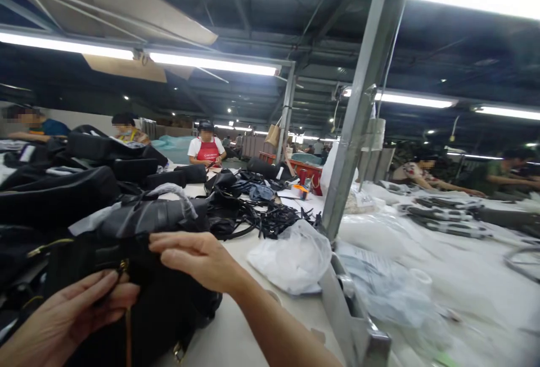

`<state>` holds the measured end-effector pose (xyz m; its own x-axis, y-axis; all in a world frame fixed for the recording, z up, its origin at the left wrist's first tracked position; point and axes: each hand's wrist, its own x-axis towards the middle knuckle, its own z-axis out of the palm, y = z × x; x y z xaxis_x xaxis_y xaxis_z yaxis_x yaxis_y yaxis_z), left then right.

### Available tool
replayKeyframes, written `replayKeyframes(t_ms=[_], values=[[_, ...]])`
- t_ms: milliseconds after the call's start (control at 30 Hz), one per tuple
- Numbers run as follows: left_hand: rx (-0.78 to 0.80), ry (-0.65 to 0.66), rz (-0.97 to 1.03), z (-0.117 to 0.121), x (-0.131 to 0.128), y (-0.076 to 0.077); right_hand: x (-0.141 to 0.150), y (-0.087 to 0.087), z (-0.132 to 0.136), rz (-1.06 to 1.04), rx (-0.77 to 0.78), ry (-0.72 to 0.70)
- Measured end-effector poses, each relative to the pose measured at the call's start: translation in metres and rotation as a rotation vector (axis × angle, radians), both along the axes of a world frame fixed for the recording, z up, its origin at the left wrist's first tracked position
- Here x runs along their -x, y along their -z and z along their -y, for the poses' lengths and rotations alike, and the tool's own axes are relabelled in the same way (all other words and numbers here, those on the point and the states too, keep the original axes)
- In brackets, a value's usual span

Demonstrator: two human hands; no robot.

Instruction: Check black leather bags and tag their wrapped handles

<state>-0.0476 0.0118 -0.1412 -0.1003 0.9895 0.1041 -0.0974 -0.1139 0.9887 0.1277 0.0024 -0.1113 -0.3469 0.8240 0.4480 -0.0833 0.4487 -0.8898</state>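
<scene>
A black bag [164, 311] stands in front of me, with a clear-wrapped carry handle [179, 195] at its top. My left hand [84, 308] is closed in a pinch at the bag's front, its fingertips at a gold zipper pull [124, 266]. Below those fingers runs a thin brown-gold line, perhaps the zipper. Over the bag's top edge lies my right hand [202, 257], fingers stretched out and touching the black fabric. Another gold metal fitting [178, 351] shows low on the bag's right side.
Black bags [59, 193] are piled at the left. Black straps [270, 215] lie tangled beyond my hands, near a white plastic bag [291, 257]. A metal post [354, 97] rises at the right, beside a table with plastic sheeting [392, 282]. Several people work farther off.
</scene>
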Motion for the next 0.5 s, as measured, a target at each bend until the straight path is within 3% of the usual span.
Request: replayKeyframes(t_ms=[167,300,400,500], values=[[0.161,0.073,0.124,-0.007,0.006,-0.005,-0.067,0.057,0.048,0.524,-0.022,0.441],[0.319,0.183,0.202,-0.020,0.017,-0.002,-0.122,0.091,0.077,0.660,0.030,0.733],[0.352,0.164,0.241,-0.029,0.019,0.004,-0.142,0.105,0.095,0.873,0.031,0.818],[0.293,0.128,0.210,-0.032,0.011,0.011,-0.140,0.120,0.100,1.112,0.062,0.831]])
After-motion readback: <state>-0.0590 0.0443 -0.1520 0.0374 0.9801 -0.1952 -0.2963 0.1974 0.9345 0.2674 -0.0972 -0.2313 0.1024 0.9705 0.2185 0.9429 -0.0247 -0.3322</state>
